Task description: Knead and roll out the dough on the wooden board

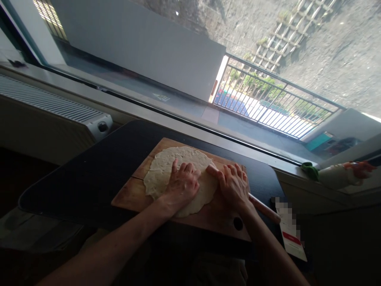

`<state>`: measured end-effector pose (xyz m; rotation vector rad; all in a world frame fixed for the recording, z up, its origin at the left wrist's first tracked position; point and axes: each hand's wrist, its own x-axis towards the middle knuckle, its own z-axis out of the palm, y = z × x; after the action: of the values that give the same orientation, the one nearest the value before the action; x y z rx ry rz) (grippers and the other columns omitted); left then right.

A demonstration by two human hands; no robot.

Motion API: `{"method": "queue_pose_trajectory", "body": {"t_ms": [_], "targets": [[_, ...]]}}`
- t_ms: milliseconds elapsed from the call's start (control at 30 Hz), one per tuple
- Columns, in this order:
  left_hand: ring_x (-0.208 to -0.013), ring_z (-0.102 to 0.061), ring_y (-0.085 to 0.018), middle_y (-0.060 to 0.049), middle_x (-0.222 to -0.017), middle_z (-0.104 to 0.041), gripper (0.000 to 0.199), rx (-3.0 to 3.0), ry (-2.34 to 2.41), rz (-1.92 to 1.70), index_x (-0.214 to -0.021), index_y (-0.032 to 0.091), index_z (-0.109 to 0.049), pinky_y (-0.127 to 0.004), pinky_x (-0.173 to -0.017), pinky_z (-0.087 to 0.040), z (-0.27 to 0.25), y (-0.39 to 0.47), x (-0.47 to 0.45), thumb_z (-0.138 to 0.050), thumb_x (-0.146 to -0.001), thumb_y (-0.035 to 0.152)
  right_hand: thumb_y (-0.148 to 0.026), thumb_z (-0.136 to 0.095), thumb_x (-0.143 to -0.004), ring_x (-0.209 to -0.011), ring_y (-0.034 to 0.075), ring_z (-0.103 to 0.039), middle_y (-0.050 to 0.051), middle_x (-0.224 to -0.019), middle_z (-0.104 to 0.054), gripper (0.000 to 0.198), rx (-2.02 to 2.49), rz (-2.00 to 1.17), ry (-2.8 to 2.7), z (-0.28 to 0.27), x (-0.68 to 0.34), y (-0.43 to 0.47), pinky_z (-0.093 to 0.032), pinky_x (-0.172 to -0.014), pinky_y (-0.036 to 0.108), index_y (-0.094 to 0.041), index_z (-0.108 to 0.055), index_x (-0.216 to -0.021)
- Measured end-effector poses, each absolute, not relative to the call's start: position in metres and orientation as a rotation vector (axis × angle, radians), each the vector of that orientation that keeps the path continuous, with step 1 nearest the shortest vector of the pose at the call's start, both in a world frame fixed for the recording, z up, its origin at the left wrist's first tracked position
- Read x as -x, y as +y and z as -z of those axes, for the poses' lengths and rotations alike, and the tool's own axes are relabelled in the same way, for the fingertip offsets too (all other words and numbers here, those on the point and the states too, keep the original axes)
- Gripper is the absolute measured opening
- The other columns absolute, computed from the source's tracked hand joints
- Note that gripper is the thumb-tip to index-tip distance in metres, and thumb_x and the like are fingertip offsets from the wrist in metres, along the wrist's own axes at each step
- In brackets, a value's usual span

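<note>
A wide, thin round of pale dough with an uneven edge lies on a wooden cutting board. My left hand rests on top of the dough, its fingers apart and partly bent, with nothing held. On the right side of the board, my right hand lies over a wooden rolling pin, its fingers hiding the middle of the pin. One end of the pin shows by the dough's right edge; the other sticks out past the board. A dark hole pierces the board's near right corner.
The board sits on a dark table against a window sill. A phone with a lit screen lies at the table's right edge. To the left is a radiator. A light-coloured pot with something green stands on the sill at right.
</note>
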<state>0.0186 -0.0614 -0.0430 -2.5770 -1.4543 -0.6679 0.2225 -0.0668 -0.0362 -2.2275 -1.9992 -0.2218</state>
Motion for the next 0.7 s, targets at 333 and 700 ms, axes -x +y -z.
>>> {"method": "queue_pose_trajectory", "body": {"t_ms": [333, 700], "targets": [[-0.097, -0.049, -0.025, -0.006, -0.095, -0.056, 0.016, 2.57, -1.547, 0.587, -0.091, 0.023, -0.061, -0.053, -0.105, -0.02, 0.036, -0.06, -0.022, -0.049, -0.081, 0.023, -0.052, -0.021, -0.095, -0.137, 0.026, -0.018, 0.007, -0.138, -0.045, 0.054, 2.166, 0.213, -1.923, 0.041, -0.215, -0.077, -0.014, -0.109, 0.045, -0.021, -0.049, -0.129], [-0.096, -0.051, -0.025, -0.006, -0.094, -0.058, 0.019, 2.653, -1.437, 0.482, -0.091, 0.022, -0.061, -0.052, -0.102, -0.024, 0.031, -0.056, -0.018, -0.044, -0.085, 0.023, -0.057, -0.018, -0.093, -0.138, 0.029, -0.017, 0.013, -0.142, -0.04, 0.063, 2.144, -0.001, -1.915, 0.035, -0.216, -0.077, -0.012, -0.108, 0.05, -0.016, -0.045, -0.132]]}}
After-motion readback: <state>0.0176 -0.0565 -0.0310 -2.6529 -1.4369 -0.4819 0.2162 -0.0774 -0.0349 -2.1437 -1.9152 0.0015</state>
